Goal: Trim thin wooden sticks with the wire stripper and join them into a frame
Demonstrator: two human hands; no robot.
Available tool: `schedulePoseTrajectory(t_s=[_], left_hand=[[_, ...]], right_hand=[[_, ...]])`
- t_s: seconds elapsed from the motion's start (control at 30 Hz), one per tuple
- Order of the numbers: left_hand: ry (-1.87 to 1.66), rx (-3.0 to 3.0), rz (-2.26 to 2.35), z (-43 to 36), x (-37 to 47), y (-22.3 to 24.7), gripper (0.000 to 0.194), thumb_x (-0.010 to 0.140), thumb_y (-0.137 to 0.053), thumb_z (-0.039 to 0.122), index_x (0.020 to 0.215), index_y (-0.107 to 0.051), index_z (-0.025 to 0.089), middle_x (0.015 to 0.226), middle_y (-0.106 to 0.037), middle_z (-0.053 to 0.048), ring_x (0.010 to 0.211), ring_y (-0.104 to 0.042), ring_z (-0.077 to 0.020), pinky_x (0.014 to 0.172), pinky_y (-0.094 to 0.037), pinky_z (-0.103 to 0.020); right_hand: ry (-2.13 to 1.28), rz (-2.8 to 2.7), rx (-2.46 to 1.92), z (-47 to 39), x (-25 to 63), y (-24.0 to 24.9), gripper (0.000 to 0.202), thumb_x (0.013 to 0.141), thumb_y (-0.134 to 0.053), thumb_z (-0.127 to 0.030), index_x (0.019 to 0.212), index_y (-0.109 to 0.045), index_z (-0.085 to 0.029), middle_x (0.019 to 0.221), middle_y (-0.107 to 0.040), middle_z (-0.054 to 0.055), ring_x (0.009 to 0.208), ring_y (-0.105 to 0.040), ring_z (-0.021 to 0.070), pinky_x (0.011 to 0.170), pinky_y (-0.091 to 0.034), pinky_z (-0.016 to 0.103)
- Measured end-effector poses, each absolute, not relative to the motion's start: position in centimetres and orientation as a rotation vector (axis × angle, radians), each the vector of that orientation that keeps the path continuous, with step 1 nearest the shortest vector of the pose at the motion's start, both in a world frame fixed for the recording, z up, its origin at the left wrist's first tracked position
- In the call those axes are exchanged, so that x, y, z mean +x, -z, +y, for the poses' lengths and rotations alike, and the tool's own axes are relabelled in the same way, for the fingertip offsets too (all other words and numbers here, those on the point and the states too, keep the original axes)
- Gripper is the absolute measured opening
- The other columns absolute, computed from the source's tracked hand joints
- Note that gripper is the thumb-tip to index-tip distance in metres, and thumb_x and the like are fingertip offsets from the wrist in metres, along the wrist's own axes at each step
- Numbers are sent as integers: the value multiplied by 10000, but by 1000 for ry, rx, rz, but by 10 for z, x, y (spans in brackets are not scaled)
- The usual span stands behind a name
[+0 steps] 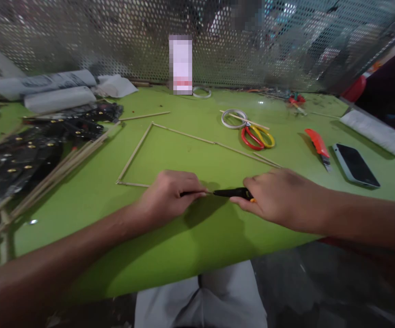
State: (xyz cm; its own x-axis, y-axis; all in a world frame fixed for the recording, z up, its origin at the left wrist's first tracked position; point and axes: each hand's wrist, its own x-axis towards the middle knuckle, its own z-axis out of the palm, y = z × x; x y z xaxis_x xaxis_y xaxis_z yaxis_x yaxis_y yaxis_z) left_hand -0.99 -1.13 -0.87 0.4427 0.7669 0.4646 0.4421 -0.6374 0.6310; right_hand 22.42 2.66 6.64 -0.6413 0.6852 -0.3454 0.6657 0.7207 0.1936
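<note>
Green tabletop [91, 269] before perforated screen [143, 50], hands [166, 196] [286, 200] tight around thin piece [210, 192] and black tool [230, 192]

A stick frame [135, 152] of thin, pale lengths lies flat on the worktop [190, 157], its left corners joined, its far side made of two lengths meeting end to end, and its near side running under the left hand [172, 193]. A black tool [230, 193] with a tapering nose lies nearly level in the right hand [282, 198], pointing left at a thin tip [210, 192] between the left fingers.
</note>
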Motion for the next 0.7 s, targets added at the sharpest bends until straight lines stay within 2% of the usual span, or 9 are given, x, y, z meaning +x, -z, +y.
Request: schedulePoseTrajectory(t_s=[0.07,0.13,0.3,0.4,0.53,0.7], left_hand=[[-1065,2294,1010,-11,-10,10,168,888,-596,125,865,-763,120,730,-729,-65,646,-666,-142,569,-500,-230],[-1068,2299,1012,-11,-11,11,180,884,-584,105,887,-762,134,746,-735,-57,657,-672,-139,568,-497,-226],[-1049,2283,1033,-11,-10,11,151,880,-609,114,893,-758,135,750,-738,-54,661,-669,-139,579,-491,-231],[-1056,2276,1051,-11,-10,10,133,876,-623,123,862,-755,121,741,-734,-61,649,-661,-142,585,-494,-234],[-1064,2275,1051,-11,-9,11,139,879,-623,129,823,-751,117,724,-726,-62,647,-659,-143,592,-491,-233],[-1073,2286,1024,-12,-9,11,167,896,-607,142,830,-756,105,729,-723,-74,665,-664,-147,599,-483,-235]], right_hand=[[-433,2628,971,20,227,-62,568,977,-286,-555,871,-636,-119,751,-629,142,659,-550,231,546,-228,328],[-596,2695,902,18,230,-59,599,981,-257,-562,898,-639,-108,779,-625,160,678,-541,237,546,-208,337],[-648,2709,845,23,234,-54,592,988,-240,-544,902,-631,-107,757,-612,158,650,-527,237,535,-195,344],[-604,2655,865,20,231,-54,530,976,-313,-527,931,-623,-100,772,-621,165,656,-559,256,524,-214,337],[-313,2557,990,18,225,-60,410,946,-415,-468,952,-620,-114,738,-648,144,616,-584,245,522,-242,325],[458,2295,1121,35,221,-73,460,917,-383,-559,839,-635,-182,722,-657,68,595,-571,187,519,-309,293]])
